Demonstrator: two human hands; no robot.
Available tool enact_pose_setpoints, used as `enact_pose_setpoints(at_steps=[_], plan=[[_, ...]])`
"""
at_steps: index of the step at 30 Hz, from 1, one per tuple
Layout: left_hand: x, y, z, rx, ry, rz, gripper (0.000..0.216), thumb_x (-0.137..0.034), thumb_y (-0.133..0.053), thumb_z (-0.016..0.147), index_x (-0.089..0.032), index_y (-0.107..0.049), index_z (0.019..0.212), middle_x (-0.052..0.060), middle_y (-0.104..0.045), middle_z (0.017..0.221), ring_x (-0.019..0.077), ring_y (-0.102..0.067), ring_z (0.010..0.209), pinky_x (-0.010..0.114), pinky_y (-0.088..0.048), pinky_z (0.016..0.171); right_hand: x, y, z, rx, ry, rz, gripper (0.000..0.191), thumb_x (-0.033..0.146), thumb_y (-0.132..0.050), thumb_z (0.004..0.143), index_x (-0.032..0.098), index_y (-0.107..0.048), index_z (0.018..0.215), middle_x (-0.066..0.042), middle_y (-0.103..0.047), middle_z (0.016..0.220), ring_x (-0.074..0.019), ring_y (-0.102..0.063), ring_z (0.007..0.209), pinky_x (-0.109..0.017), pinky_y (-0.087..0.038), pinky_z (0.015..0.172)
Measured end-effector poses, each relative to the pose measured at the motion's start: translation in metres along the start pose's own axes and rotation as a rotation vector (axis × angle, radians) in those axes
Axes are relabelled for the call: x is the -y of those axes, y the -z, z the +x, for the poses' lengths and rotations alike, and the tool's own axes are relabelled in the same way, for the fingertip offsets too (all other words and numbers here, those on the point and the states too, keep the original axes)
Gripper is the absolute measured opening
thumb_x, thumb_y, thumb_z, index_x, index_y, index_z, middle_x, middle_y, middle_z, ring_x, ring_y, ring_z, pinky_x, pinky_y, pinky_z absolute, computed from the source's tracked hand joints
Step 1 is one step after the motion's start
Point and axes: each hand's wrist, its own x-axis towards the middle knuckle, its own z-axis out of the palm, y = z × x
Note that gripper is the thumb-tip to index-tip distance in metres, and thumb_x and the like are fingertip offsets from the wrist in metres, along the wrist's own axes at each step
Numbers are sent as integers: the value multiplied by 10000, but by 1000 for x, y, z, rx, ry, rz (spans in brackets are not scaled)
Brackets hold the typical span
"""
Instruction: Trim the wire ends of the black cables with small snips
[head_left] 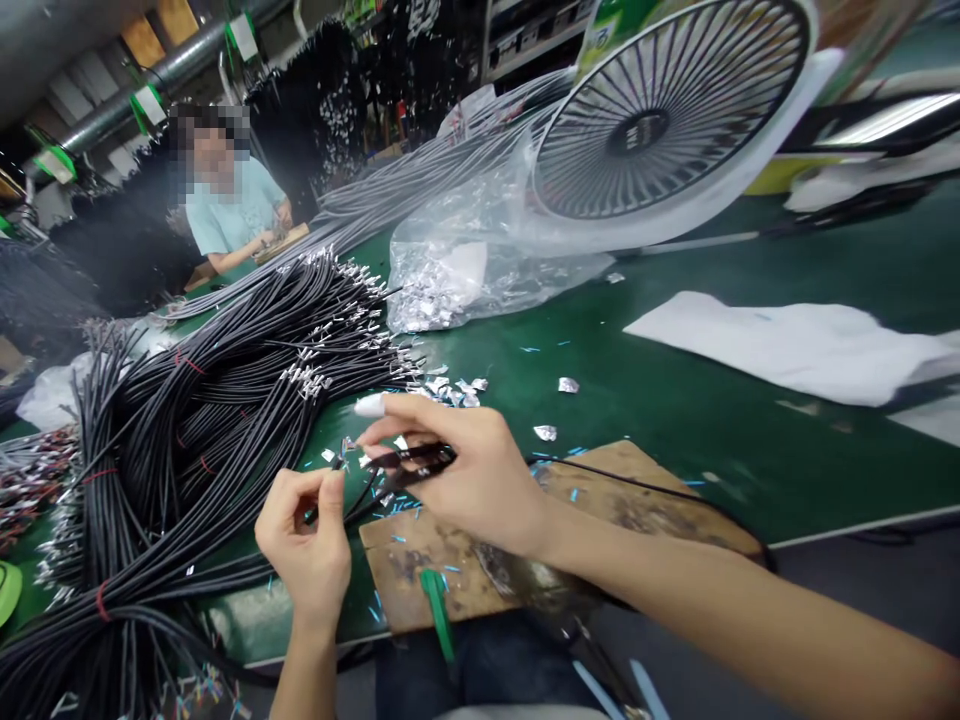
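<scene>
My left hand (307, 530) pinches a black cable near its end, where thin coloured wires (346, 447) fan out. Just right of it, my right hand (480, 470) is closed around a slim dark tool (412, 457), perhaps tweezers or snips; the fingers hide much of it. A white cover (370, 405) sits on one fingertip of that hand. Close to both hands, silvery foil scraps (454, 390) and small blue bits lie on the green table. Below my right hand is a worn wooden board (420, 560) with a green-handled tool (436, 610) at its front edge.
Bundled black cables (225, 390) with silvery ends cover the left of the table. A clear plastic bag (442, 270) of foil scraps lies by a round fan (637, 130). White cloth or paper (780, 345) rests at right. Another person (236, 205) works across the table.
</scene>
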Motion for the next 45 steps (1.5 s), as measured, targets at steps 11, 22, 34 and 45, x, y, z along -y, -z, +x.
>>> enact_pose_setpoints(at_steps=[11,22,34,45], plan=[[4,0,-2,-11,-79,11,127,-241,-600,779,-198,-635,665,-21,-564,590,108,-495,532,215,-348,483,-1,-3,3,17,-210,242,346,180,-656,676,164,-626,1020,-25,-744,769,-145,-681,589,-247,-567,564],[8,1,-5,29,-83,5,99,-250,-625,758,-203,-648,674,-16,-556,594,115,-495,548,220,-356,490,2,0,4,49,-311,274,335,140,-637,630,156,-659,964,-22,-738,729,-161,-691,632,-258,-565,612],[13,4,-3,134,-103,-30,145,-244,-591,795,-205,-641,664,-14,-556,612,110,-492,554,216,-361,506,5,7,19,278,-640,525,171,95,-577,640,129,-649,792,32,-645,527,-63,-530,426,-168,-390,416],[7,5,0,100,-49,-93,179,-200,-560,812,-184,-600,638,-34,-520,579,89,-479,527,189,-348,477,3,3,8,117,-373,434,278,168,-687,631,146,-647,906,-41,-724,777,-173,-711,740,-253,-585,681]])
